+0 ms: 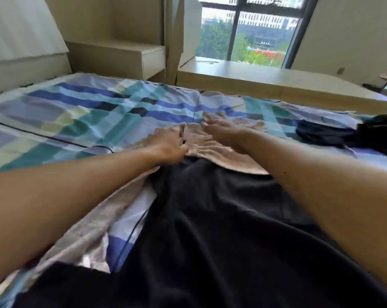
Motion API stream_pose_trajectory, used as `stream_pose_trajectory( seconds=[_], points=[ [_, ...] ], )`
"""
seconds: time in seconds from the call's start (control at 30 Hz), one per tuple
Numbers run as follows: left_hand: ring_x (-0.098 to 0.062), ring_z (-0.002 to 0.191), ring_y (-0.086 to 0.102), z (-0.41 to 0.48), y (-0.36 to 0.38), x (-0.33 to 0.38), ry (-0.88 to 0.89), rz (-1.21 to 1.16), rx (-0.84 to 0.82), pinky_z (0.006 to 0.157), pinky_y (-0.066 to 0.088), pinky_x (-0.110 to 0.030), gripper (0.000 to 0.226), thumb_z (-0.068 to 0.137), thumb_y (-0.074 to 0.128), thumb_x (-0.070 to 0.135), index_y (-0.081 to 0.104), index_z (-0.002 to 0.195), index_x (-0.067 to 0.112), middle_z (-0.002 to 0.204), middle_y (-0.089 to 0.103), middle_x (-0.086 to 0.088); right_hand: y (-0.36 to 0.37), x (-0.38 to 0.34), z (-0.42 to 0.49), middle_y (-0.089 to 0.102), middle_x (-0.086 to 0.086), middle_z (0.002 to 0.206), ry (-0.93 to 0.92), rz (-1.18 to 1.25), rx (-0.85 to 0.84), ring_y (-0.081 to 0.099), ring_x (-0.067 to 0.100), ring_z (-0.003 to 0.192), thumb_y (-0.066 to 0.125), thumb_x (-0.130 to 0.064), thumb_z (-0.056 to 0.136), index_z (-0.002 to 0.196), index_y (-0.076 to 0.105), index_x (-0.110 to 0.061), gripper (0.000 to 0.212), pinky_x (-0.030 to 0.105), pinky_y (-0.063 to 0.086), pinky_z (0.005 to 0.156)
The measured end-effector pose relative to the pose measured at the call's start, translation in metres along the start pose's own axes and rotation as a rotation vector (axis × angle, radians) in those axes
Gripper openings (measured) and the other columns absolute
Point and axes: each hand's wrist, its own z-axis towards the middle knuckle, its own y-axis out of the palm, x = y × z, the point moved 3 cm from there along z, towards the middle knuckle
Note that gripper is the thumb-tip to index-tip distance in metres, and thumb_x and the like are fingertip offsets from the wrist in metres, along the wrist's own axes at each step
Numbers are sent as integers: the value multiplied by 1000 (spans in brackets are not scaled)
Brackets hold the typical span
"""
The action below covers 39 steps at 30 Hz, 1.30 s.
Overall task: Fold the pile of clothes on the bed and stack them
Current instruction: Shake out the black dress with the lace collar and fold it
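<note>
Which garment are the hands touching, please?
The beige garment, gripped by the left hand, under the right hand; the black garment lies nearer, the dark pile far right.

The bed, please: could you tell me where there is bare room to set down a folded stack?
The widest bare patch is the plaid sheet left of the left hand, running to the far edge. A smaller one lies between the beige garment and the dark pile at right. The middle and near side are crowded by the black garment.
</note>
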Motion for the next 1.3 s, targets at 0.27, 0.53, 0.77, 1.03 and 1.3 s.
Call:
stream_pose_trajectory(
  seconds=[0.27, 0.53, 0.77, 1.03, 1.3],
  points=[
    [-37, 101, 63, -23, -38, -128, -443, 79, -441, 78, 57, -41, 72, 93, 50, 63, 46, 136, 6, 125, 57, -19, 82, 37, 20, 8, 7, 168, 80, -491, -35, 4, 27, 155, 43, -40, 102, 160, 11, -25, 69, 51, 1, 124],
    [-20, 69, 60, -70, -62, -168, -571, 46, -815, 72, 54, -34, 39, 90, 67, 46, 60, 99, 8, 82, 57, -6, 154, -89, -95, 55, -6, 108, -744, -335, -77, 50, 12, 106, 66, -14, 71, 104, 65, -21, 34, 40, 44, 97],
    [-18, 78, 70, -83, -77, -137, -453, -82, -671, 79, 54, -33, 26, 103, 51, 35, 62, 100, 11, 88, 73, -4, 208, -108, -142, 60, -4, 119, -1166, -802, -323, 49, 16, 115, 73, -24, 68, 130, 55, -24, 64, 33, 38, 96],
    [-28, 115, 61, -76, -94, -133, -284, -491, -475, 106, 45, -48, 52, 100, 42, 52, 63, 121, 9, 125, 65, -14, 151, -106, -101, 63, -3, 72, -560, -9, 32, 61, 23, 72, 67, -19, 76, 82, 55, -21, 14, 46, 51, 70],
    [-20, 111, 65, -74, -77, -90, -5, -719, -525, 109, 40, -40, 81, 80, 42, 83, 68, 123, 20, 119, 72, -2, 77, -53, -76, 74, 5, 91, -36, 939, 246, 72, 19, 85, 73, -11, 82, 104, 64, -10, 24, 29, 57, 69]
  ],
)
